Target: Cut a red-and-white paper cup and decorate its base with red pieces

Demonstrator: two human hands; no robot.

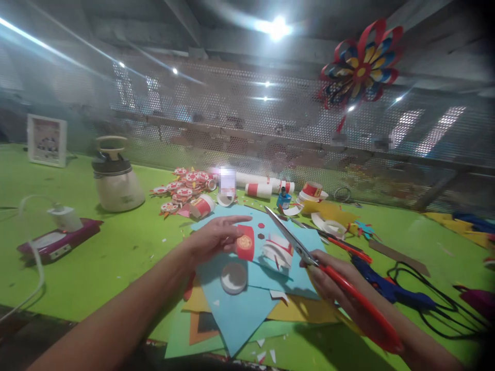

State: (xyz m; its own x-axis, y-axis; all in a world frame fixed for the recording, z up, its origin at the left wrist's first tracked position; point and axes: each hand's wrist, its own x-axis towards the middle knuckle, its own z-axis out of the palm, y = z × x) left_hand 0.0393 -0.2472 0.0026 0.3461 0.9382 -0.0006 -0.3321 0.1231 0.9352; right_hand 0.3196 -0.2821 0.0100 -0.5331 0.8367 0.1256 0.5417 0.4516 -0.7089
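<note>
My left hand [216, 234] reaches in over blue paper, its index finger stretched out. The lower fingers pinch the left edge of a red paper piece with a gold emblem [246, 243]. In my right hand [328, 273] is a pair of scissors with red handles [294, 241], the blades pointing up and left and lying close together. Between the hands, a cut white and red paper cup piece [278, 252] rests on blue sheets [232, 319]. Two small dark red hexagons lie beyond it, one of them a red hexagon [261, 225]. A round white cup base [234, 278] sits nearer me.
Behind are a pile of red-and-white paper flowers [185, 188], paper cups [258, 190] and a small blue bottle [283, 198]. To the right lies a blue glue gun [394, 291] with black cable. A jug [116, 178] and purple power strip [60, 239] stand left.
</note>
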